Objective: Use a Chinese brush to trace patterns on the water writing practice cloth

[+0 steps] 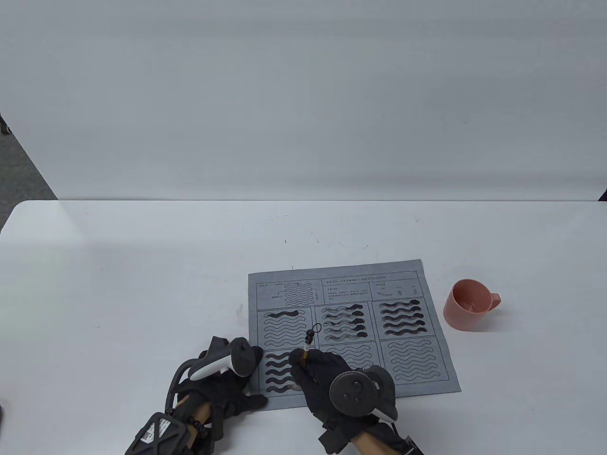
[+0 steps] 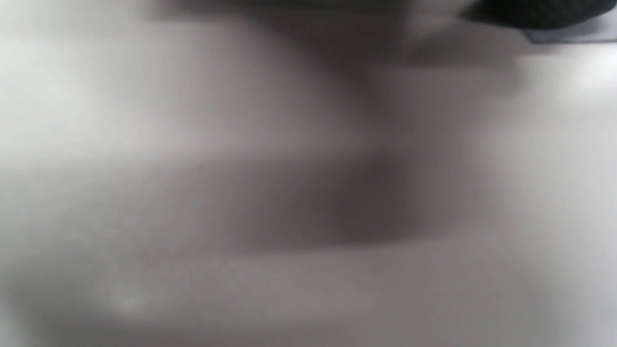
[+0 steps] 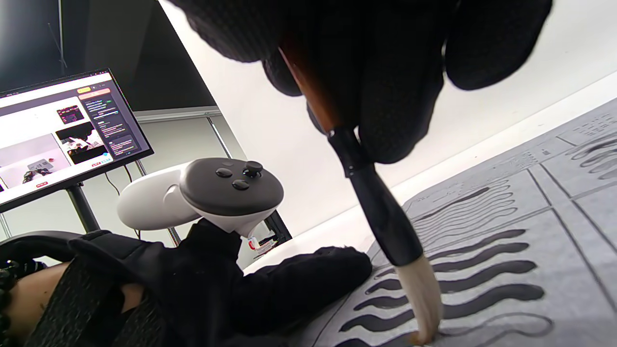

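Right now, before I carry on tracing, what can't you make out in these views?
- Left wrist view: almost wholly blurred; only a dark glove edge shows at top right.
- Table view: the right hand hides the brush tip and part of the cloth.
- Table view: the cloth's small printed text is too small to read.
- Cup: cannot tell if it holds water.
- Right wrist view: the stroke's lower end is cut by the bottom edge.
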Action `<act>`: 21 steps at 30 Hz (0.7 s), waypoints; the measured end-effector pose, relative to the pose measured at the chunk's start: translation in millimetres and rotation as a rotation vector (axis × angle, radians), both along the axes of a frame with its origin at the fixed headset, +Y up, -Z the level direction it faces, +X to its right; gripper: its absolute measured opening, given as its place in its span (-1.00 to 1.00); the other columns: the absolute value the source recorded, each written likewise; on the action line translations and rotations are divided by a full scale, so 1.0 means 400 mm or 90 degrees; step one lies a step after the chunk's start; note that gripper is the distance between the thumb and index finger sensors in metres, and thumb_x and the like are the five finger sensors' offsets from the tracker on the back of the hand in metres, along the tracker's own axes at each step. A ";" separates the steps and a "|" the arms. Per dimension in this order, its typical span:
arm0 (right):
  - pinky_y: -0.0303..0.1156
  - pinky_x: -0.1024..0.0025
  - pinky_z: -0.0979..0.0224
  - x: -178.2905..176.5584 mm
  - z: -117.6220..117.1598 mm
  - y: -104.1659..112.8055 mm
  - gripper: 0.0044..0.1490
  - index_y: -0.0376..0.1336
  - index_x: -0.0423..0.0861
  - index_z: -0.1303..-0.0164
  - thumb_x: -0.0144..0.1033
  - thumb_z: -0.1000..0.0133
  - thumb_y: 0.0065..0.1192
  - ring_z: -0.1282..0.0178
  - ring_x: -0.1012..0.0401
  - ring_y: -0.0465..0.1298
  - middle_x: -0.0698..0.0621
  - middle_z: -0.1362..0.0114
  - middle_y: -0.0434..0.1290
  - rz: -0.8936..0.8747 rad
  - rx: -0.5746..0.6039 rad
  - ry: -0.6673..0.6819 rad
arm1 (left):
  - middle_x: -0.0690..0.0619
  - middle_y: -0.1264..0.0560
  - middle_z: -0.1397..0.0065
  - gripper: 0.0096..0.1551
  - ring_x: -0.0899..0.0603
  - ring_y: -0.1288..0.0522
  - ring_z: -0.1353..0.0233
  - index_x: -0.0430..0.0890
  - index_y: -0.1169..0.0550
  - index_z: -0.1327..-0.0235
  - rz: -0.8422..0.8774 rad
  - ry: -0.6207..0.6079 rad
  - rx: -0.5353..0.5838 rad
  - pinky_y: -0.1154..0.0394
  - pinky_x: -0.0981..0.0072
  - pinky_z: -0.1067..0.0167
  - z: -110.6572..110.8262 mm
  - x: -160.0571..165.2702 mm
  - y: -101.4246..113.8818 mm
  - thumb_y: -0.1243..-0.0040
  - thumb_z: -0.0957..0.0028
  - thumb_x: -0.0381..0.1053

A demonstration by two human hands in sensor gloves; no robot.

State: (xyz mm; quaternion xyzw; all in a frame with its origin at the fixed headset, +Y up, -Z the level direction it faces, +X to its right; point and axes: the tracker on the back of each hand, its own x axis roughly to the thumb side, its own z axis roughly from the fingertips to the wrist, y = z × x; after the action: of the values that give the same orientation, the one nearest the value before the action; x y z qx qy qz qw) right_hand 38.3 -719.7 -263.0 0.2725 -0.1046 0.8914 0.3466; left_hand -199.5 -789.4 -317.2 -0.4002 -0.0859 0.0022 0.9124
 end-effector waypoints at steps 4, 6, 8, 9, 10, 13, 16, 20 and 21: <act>0.42 -0.31 -0.27 0.002 -0.001 0.000 -0.50 0.29 -0.24 -0.28 -0.27 -0.21 0.08 -0.13 -0.09 0.65 -0.20 -0.27 0.57 -0.001 0.000 -0.002 | 0.22 0.75 -0.46 0.23 -0.23 0.76 -0.49 0.41 0.58 -0.28 0.000 0.000 0.000 0.59 -0.30 -0.43 0.000 0.000 0.000 0.09 0.19 0.55; 0.41 -0.31 -0.27 0.003 -0.002 0.000 -0.50 0.29 -0.24 -0.27 -0.26 -0.22 0.07 -0.12 -0.09 0.66 -0.20 -0.27 0.57 -0.003 -0.001 -0.003 | 0.22 0.75 -0.46 0.23 -0.23 0.76 -0.49 0.41 0.58 -0.28 0.000 0.000 0.000 0.59 -0.30 -0.43 0.000 0.000 0.000 0.10 0.19 0.55; 0.41 -0.31 -0.27 0.004 -0.002 0.000 -0.50 0.30 -0.24 -0.27 -0.25 -0.22 0.06 -0.12 -0.09 0.66 -0.20 -0.26 0.57 -0.007 -0.002 -0.002 | 0.22 0.75 -0.46 0.23 -0.23 0.76 -0.49 0.41 0.58 -0.28 0.000 0.000 0.000 0.59 -0.30 -0.43 0.000 0.000 0.000 0.10 0.19 0.55; 0.41 -0.31 -0.27 0.004 -0.002 0.000 -0.50 0.30 -0.24 -0.27 -0.26 -0.22 0.06 -0.11 -0.09 0.66 -0.20 -0.26 0.57 -0.008 -0.003 -0.002 | 0.22 0.75 -0.46 0.23 -0.23 0.76 -0.49 0.41 0.59 -0.28 0.000 0.000 0.000 0.59 -0.30 -0.43 0.000 0.000 0.000 0.10 0.20 0.55; 0.41 -0.31 -0.27 0.004 -0.002 0.000 -0.50 0.30 -0.24 -0.27 -0.26 -0.22 0.05 -0.11 -0.09 0.66 -0.20 -0.26 0.57 -0.007 -0.003 -0.003 | 0.22 0.75 -0.46 0.23 -0.23 0.76 -0.49 0.41 0.59 -0.28 0.000 0.000 0.000 0.59 -0.30 -0.43 0.000 0.000 0.000 0.10 0.19 0.55; 0.41 -0.31 -0.27 0.006 -0.003 0.000 -0.49 0.30 -0.24 -0.27 -0.26 -0.21 0.05 -0.10 -0.09 0.66 -0.20 -0.26 0.57 -0.008 -0.002 -0.004 | 0.22 0.75 -0.46 0.23 -0.23 0.76 -0.49 0.41 0.58 -0.28 0.000 0.000 0.000 0.59 -0.30 -0.43 0.000 0.000 0.000 0.10 0.19 0.55; 0.41 -0.32 -0.27 0.007 -0.004 0.000 -0.49 0.30 -0.25 -0.26 -0.26 -0.21 0.04 -0.10 -0.09 0.66 -0.20 -0.25 0.57 -0.010 -0.003 -0.006 | 0.22 0.75 -0.46 0.23 -0.23 0.76 -0.49 0.41 0.58 -0.28 0.000 0.000 0.000 0.59 -0.30 -0.43 0.000 0.000 0.000 0.10 0.19 0.55; 0.41 -0.32 -0.27 0.009 -0.004 0.001 -0.49 0.30 -0.25 -0.26 -0.26 -0.21 0.04 -0.10 -0.09 0.65 -0.21 -0.24 0.57 -0.009 -0.001 -0.007 | 0.22 0.75 -0.46 0.23 -0.23 0.76 -0.49 0.41 0.58 -0.28 0.000 0.000 0.000 0.59 -0.30 -0.43 0.000 0.000 0.000 0.10 0.19 0.55; 0.41 -0.32 -0.27 0.010 -0.004 0.001 -0.49 0.30 -0.25 -0.26 -0.27 -0.21 0.03 -0.10 -0.09 0.65 -0.21 -0.24 0.57 -0.009 -0.001 -0.007 | 0.22 0.75 -0.46 0.23 -0.23 0.76 -0.49 0.41 0.59 -0.28 0.000 0.000 0.000 0.59 -0.30 -0.43 0.000 0.000 0.000 0.10 0.19 0.55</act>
State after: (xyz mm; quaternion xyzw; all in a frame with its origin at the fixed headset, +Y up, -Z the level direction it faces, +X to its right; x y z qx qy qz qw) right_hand 42.2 -719.4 -264.7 0.2662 -0.1077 0.8907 0.3524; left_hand -199.5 -789.4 -317.2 -0.4002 -0.0859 0.0022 0.9124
